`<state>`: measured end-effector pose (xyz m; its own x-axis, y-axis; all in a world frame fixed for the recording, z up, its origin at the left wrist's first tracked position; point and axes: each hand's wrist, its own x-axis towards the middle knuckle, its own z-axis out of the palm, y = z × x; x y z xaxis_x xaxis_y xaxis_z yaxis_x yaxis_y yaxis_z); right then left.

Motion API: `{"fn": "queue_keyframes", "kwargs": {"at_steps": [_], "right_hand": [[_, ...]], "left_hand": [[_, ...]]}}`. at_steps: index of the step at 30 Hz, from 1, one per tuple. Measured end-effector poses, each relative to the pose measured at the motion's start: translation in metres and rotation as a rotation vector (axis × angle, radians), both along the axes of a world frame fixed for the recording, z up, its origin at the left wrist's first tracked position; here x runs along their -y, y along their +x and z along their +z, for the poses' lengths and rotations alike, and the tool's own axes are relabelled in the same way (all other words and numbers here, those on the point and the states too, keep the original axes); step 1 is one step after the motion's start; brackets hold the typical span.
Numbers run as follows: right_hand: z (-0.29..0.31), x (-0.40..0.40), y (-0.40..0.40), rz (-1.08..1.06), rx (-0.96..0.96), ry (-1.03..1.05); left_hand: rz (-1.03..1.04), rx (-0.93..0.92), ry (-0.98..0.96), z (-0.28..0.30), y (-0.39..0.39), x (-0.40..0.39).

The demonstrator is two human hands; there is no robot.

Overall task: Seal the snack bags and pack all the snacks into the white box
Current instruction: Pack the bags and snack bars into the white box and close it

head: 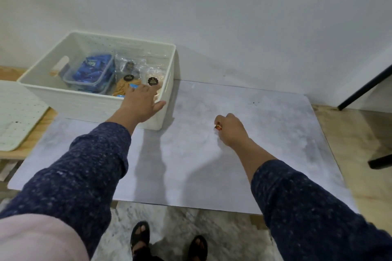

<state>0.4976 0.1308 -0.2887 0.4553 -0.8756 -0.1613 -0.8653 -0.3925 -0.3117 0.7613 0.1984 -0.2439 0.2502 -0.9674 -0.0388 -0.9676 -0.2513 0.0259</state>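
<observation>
Head view, one frame. White box (pixel 63 94) sits in the upper left of the frame, on the far left corner of a grey mat (pixel 265 125) laid over a wooden table (pixel 347 131). Inside the box: a clear lidded tub of blue-wrapped snacks (pixel 92 73) on its left side; three clear snack bags to the right of it, one at the back (pixel 127 62), one with tan biscuits and a black round label (pixel 125 86), and one with pale snacks and a black round label (pixel 153 76).

Left hand (pixel 140 101): reaches over the near right corner of the box, fingers spread and extended, thumb lying along the near rim; fingertips above or on the bags, contact cannot be told.

Right hand (pixel 230 128): centre of frame, low over the mat, fingers curled closed around a small red-and-gold wrapped snack (pixel 218 126) that shows only at the thumb side.

White perforated lid (pixel 14 116) lies at the left edge of the frame, beside the box.
</observation>
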Motion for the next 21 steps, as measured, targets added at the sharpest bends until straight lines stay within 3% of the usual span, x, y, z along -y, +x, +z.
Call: {"fn": "queue_keyframes", "kwargs": {"at_steps": [9,21], "right_hand": [[0.115,0.001,0.153,0.253,0.195,-0.095],[0.146,-0.032,0.284,0.376,-0.147,-0.076]], "left_hand": [[0.047,-0.09,-0.012,0.061,0.063,-0.039],[0.28,-0.072,0.092,0.094,0.209,-0.122]]}}
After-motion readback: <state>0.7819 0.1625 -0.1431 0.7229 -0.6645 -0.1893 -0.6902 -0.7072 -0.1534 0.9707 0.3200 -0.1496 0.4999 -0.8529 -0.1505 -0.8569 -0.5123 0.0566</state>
